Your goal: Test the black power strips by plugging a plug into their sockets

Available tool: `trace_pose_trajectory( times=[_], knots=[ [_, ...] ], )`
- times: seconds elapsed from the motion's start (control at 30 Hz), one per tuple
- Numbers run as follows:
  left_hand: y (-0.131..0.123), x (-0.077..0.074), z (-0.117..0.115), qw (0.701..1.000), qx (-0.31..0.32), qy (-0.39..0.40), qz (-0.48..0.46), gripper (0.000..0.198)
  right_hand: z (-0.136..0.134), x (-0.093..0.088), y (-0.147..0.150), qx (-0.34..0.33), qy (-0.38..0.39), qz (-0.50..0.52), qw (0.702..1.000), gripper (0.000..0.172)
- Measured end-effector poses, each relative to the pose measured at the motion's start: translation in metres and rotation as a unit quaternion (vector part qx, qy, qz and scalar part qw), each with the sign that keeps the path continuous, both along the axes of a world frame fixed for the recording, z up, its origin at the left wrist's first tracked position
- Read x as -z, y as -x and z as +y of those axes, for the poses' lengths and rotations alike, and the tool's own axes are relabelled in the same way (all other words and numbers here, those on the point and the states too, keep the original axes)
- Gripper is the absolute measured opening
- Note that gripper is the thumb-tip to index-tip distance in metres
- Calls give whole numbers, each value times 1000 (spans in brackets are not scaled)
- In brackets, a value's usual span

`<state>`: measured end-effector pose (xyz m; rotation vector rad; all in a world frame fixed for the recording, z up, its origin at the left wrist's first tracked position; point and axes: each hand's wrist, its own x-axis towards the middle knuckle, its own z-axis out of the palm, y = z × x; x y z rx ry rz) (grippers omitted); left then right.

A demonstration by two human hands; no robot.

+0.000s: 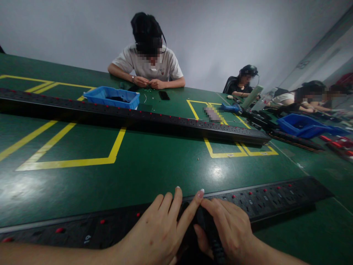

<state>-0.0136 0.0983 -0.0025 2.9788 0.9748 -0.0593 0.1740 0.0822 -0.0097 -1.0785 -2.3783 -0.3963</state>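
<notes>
A long black power strip (pixel 271 200) with red indicators and numbered sockets lies across the near part of the table. My left hand (pixel 157 228) spans it, fingers over the far edge and thumb mostly hidden on the near side. Its index finger reaches toward the other hand. Closed around a black plug (pixel 202 219), my right hand (pixel 231 224) sits over the strip's sockets. A ribbed cable end (pixel 217 250) runs down from that plug toward me. Whether the plug's pins are inside a socket is hidden.
A second long power strip (pixel 165 123) crosses the table farther off. Behind it stands a blue bin (pixel 110 97) with dark parts. Across the table a person (pixel 150 62) handles small pieces. To the right are another blue bin (pixel 300 125) and more people. Yellow tape (pixel 74 162) marks the green tabletop.
</notes>
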Motion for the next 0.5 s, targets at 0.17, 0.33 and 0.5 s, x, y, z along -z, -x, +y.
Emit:
trace_pose_trajectory(
  times=[0.17, 0.33, 0.5],
  knots=[
    [0, -3, 2, 1000, 9, 9, 4, 95, 0, 0, 0, 9, 5, 1, 1000, 30],
    [-1, -5, 1, 1000, -9, 10, 20, 96, 0, 1, -1, 6, 9, 7, 1000, 31],
    [-2, -5, 0, 1000, -10, 7, 22, 91, 1, -1, 1, 7, 12, 7, 1000, 29]
  ],
)
